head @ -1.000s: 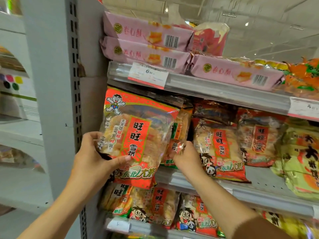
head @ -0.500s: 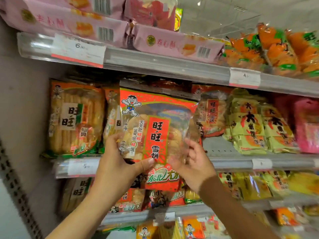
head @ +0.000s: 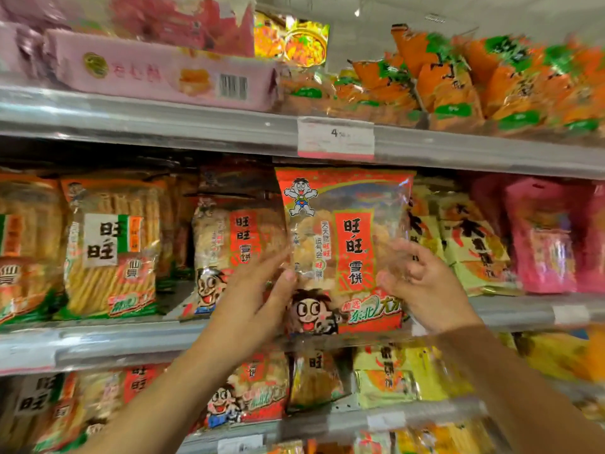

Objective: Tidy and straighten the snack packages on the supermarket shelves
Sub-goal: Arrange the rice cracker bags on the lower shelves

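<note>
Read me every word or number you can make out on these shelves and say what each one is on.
"旺旺 雪饼": red snack bag gripped by the left hand and right hand.
"东北大米": same bag, bottom.
"旺旺 雪饼": matching bag to its left.
"旺旺 仙贝": green-trimmed bag.
"4": price tag; smaller digits blurred.
Pink box: lettering and barcode blurred.
</note>
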Motion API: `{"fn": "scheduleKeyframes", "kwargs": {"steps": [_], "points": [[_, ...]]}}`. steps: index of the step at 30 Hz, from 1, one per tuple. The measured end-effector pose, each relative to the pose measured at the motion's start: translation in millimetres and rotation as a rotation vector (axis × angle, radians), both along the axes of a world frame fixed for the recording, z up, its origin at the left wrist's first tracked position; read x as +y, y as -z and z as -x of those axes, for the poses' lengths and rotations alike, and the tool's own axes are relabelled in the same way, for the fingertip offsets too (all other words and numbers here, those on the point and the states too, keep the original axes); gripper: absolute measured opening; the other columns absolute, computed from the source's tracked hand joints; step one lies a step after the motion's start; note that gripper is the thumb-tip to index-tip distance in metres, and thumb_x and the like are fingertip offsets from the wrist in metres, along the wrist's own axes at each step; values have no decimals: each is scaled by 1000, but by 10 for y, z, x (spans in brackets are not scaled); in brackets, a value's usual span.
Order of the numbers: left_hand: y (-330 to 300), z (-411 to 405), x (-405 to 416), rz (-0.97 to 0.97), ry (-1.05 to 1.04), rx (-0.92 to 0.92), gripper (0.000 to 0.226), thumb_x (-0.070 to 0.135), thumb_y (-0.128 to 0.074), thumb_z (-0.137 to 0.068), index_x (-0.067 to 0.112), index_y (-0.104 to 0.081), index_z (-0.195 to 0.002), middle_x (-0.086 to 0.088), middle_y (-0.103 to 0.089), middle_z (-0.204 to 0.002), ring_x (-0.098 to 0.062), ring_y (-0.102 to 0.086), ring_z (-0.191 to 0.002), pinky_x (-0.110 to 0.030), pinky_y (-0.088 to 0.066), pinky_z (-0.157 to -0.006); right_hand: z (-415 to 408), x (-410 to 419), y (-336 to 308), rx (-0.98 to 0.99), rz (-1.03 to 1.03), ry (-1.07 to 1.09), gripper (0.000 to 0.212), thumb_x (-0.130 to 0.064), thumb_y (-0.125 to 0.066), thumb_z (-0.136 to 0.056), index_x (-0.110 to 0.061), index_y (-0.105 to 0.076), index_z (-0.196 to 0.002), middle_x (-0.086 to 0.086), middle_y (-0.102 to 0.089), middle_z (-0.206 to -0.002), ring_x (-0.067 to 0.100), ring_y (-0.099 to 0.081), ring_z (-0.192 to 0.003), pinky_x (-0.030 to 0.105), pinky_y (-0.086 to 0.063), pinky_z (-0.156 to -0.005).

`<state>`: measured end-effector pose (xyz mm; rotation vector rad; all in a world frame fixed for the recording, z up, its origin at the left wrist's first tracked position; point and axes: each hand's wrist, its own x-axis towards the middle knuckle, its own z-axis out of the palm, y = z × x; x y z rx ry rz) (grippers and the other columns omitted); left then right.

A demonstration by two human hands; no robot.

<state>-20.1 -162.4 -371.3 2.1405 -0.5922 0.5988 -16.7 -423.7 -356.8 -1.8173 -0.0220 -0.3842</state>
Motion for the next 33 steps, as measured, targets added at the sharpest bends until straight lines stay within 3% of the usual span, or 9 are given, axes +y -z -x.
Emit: {"fn": "scheduleKeyframes", "kwargs": {"steps": [3, 7, 11, 15, 17, 22, 25, 29, 33], "points": [[28, -198, -68, -356, -220, -155, 40, 36, -47, -95, 21, -63, -128, -8, -53, -141, -30, -47, -131, -43, -40, -105, -151, -292, -100, -26, -9, -4, 58, -10, -75, -83, -22, -50, -133, 0, -72, -112, 13, -67, -103, 26, -53, -82], [154, -322, -56, -587, -357, -70, 34, 36, -60, -92, 32, -64, -125, -7, -37, -154, -33, -29, -144, -52, -28, -113, -364, -357, -166, -24, -27, 8, 55, -13, -75, -84, -23, -50, -132, 2, -69, -118, 19, -66, -107, 34, -50, -88], [175, -311, 116, -585, -401, -66, 30, 31, -62, -91, 30, -69, -120, -7, -43, -150, -34, -35, -141, -56, -32, -111, -511, -147, -127, -21, 87, 0, 51, -19, -77, -82, -27, -51, -126, -6, -68, -114, 7, -64, -100, 24, -47, -75], [189, -301, 247, -555, -368, -56, 31, 26, -68, -88, 28, -70, -119, -5, -43, -150, -33, -35, -142, -56, -28, -113, -617, 52, -44, 56, 246, 8, 59, -31, -72, -87, -22, -45, -139, -5, -62, -125, 14, -62, -109, 38, -47, -97], [217, -318, 250, -543, -366, -67, 30, 25, -67, -89, 27, -71, -119, -5, -44, -150, -33, -34, -142, -56, -26, -114, -658, 97, -1, 82, 297, 11, 49, -31, -68, -90, -21, -49, -133, -4, -63, -124, 18, -60, -115, 35, -45, -97], [367, -359, 265, -536, -374, -158, 40, 34, -41, -92, 22, -73, -113, -8, -46, -147, -36, -37, -140, -60, -29, -111, -651, 188, 126, 32, 275, 102, 78, -36, -64, -92, -22, -19, -154, -4, -46, -147, 18, -46, -132, 24, -32, -92], [401, -375, 263, -539, -387, -181, 41, 34, -39, -92, 22, -72, -112, -8, -45, -148, -36, -36, -140, -61, -30, -110, -590, 246, 192, -92, 427, 208, 69, -37, -59, -94, -25, -24, -152, 0, -37, -153, 21, -46, -132, 24, -34, -87], [441, -401, 282, -576, -401, -222, 41, 34, -39, -91, 22, -71, -112, -8, -42, -150, -35, -34, -141, -60, -29, -111, -419, 388, 287, -389, 776, 240, 49, -44, -52, -96, -37, -40, -143, -5, -14, -161, 20, -17, -145, 34, -19, -106], [465, -409, 292, -603, -412, -237, 41, 34, -39, -90, 21, -70, -113, -8, -40, -152, -34, -31, -143, -59, -27, -112, -423, 655, 326, -420, 996, -62, 54, -51, -38, -98, -44, -24, -150, -14, 7, -161, 18, 5, -150, 42, -4, -117]]}}
